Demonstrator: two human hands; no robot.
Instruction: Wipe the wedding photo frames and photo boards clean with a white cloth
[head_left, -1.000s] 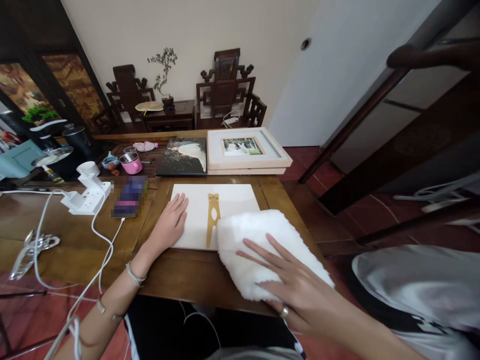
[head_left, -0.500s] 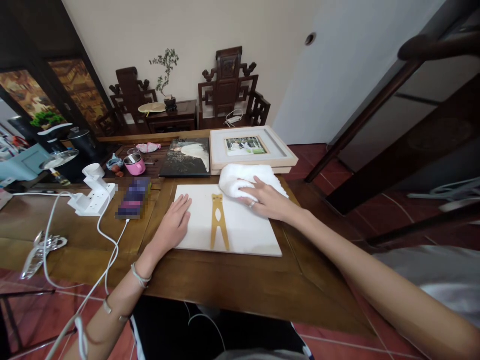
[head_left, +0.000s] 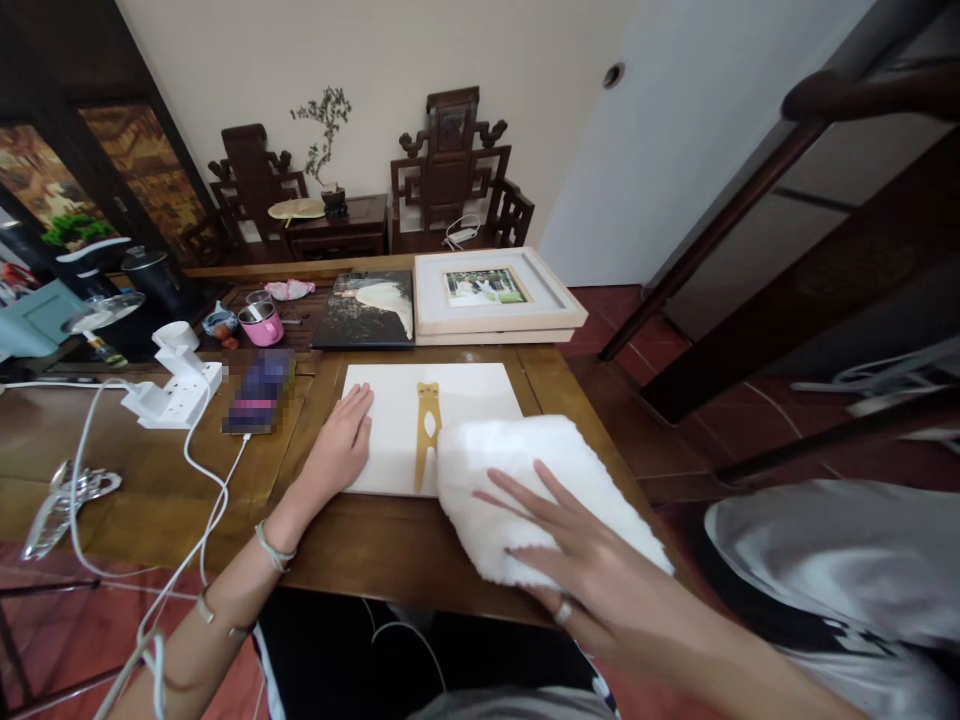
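A white board [head_left: 390, 430] with a gold, bear-headed, long-legged shape [head_left: 424, 425] lies on the wooden table. My left hand [head_left: 339, 445] rests flat on its left edge, fingers stretched out and holding nothing. A fluffy white towel [head_left: 525, 450] covers the board's near right corner and part of the table in front of it. From above, my right hand [head_left: 577, 545] presses and grips this towel, its fingers spread over the cloth and a ring on one finger. The towel hides one leg of the gold shape.
Behind the board lie a dark photo panel [head_left: 367, 310] and a pale picture frame [head_left: 495, 320]. To the left are a phone [head_left: 259, 392], a white power strip [head_left: 184, 395] with trailing cables, a pink cup [head_left: 261, 323] and a clear hair clip [head_left: 71, 505].
My right hand has drawn the towel from the board's far right corner towards me, over its near right corner. The towel has spread out wider. My left hand stays on the board.
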